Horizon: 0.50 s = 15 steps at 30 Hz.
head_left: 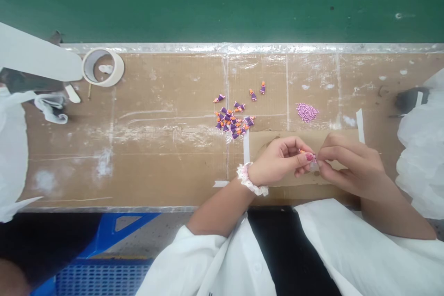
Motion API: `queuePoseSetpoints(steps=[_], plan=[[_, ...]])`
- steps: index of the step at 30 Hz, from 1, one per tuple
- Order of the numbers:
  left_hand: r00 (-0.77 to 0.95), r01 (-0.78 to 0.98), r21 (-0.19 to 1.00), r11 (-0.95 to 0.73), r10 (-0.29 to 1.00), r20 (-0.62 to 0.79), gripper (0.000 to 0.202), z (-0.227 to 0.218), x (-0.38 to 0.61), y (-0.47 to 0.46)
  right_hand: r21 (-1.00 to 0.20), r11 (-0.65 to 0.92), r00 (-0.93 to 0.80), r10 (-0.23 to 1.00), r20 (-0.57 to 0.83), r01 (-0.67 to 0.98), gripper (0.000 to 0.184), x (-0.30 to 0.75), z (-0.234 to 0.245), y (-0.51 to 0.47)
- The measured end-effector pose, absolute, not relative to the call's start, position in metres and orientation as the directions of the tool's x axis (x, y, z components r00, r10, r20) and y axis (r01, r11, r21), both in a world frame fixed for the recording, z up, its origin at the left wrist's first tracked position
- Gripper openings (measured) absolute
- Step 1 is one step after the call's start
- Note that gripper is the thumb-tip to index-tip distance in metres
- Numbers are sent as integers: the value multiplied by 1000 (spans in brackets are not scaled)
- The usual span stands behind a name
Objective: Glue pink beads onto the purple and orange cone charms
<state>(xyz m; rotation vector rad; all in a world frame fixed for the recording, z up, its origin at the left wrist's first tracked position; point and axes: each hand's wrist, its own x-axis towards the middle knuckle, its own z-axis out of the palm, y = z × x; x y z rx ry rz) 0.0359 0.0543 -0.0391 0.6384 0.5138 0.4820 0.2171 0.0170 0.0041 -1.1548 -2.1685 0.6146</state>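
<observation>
Both of ours, left hand point(277, 162) and right hand point(354, 164), pinch a tiny orange piece point(302, 151) at the fingertips; purple charms point(232, 122) and pink beads point(307, 112) lie ahead.

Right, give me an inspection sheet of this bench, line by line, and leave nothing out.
Surface: cardboard-topped bench, scuffed, with a taped-down cardboard sheet under the hands.
Job's things: heap of small purple-and-orange charms; mound of pink beads.
Clutter: masking tape roll; crumpled white cloth.
Grippers: left hand, with a scrunchie on its wrist, and right hand pinch a tiny orange piece at their fingertips.
Cables: nothing seen.
Surroundings: green wall behind; blue crate on the floor; white plastic sheeting at the right end.
</observation>
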Motion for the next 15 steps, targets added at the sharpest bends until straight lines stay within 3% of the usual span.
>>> queuePoseSetpoints(steps=[15], plan=[[797,-286,609,740,536,-277,31,-42,38,54,-641,505,-466,849,248,578,19,218,9,16]])
